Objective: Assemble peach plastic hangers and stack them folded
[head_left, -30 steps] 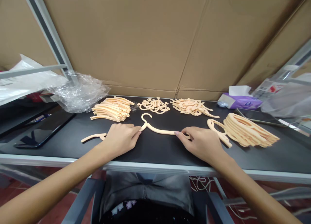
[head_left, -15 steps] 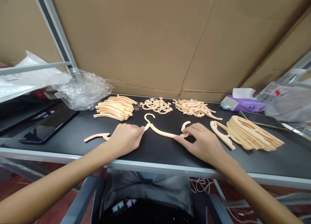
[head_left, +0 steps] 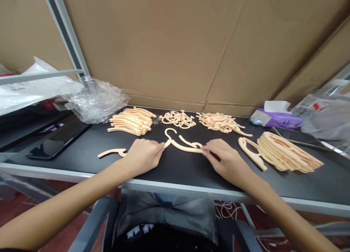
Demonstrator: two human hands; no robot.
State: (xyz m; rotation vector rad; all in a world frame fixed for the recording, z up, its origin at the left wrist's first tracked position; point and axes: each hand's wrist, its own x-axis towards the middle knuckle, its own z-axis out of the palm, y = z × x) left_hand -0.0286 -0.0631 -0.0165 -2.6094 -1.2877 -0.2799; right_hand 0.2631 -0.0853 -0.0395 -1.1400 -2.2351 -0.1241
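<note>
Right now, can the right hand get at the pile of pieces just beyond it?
Likely yes: the right hand pinches the hanger, but nothing seems to stand between that hand and the pile.

The left hand (head_left: 143, 153) hides one end of the hanger (head_left: 183, 147) and part of a loose bent piece (head_left: 111, 152). The right hand (head_left: 225, 158) hides the hanger's other end, so you can't see if it joins another bent piece (head_left: 186, 141). The white bag's writing (head_left: 18, 87) is too blurry to read.
</note>
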